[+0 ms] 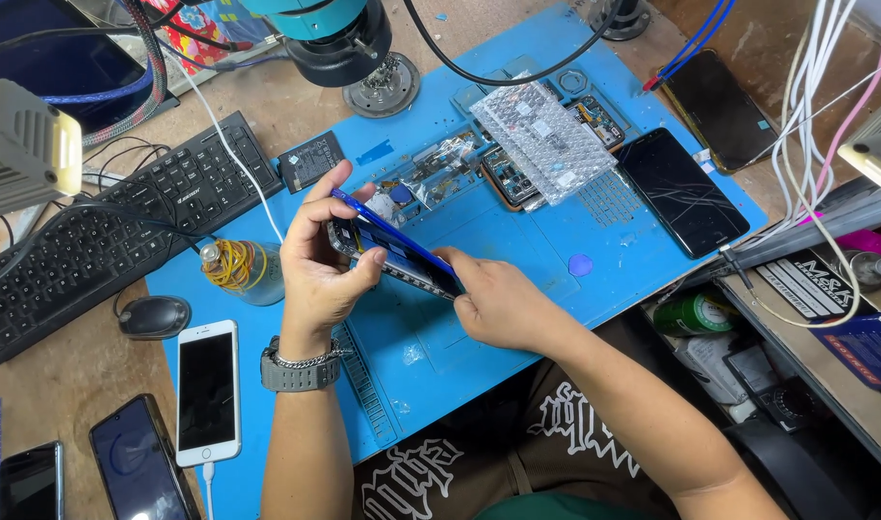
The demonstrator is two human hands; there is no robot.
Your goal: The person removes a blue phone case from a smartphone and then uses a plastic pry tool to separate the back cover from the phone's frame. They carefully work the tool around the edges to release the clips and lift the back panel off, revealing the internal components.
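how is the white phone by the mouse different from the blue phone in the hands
The white phone lies flat on the mat, closed up, screen dark, a cable plugged into its bottom end. The blue phone is held tilted above the mat between the left hand and the right hand, its back lifted open so the insides show. Both are slim, rectangular phones.

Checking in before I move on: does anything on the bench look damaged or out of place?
Yes. The black phone lying on the right of the blue mat shows crack lines across its glass. The phone held between the left hand and right hand is split open, its blue back lifted off the frame.
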